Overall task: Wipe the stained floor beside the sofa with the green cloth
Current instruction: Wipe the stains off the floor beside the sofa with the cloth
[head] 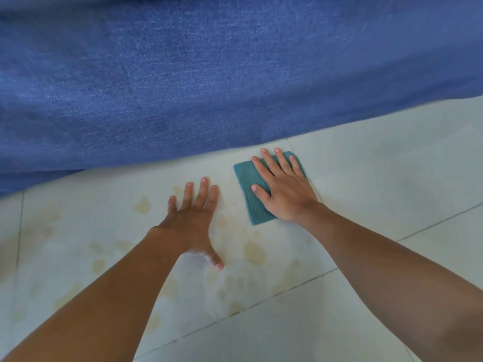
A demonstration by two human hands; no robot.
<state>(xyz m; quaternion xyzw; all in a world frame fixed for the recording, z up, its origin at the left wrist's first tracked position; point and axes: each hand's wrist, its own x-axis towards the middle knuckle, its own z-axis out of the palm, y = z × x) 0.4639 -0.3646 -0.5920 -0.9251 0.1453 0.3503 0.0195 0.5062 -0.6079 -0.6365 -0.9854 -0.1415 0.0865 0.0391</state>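
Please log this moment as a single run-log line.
right hand flat on green cloth | left hand flat on floor | stains remain | sofa behind

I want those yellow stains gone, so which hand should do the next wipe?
Right. The right hand lies flat on the green cloth, while the left hand is bare on the floor among the stains.

Your left hand [192,218] at centre frame, palm down, fingers spread, your right hand [283,189] just right of it, flat, fingers splayed, both forearms bare.
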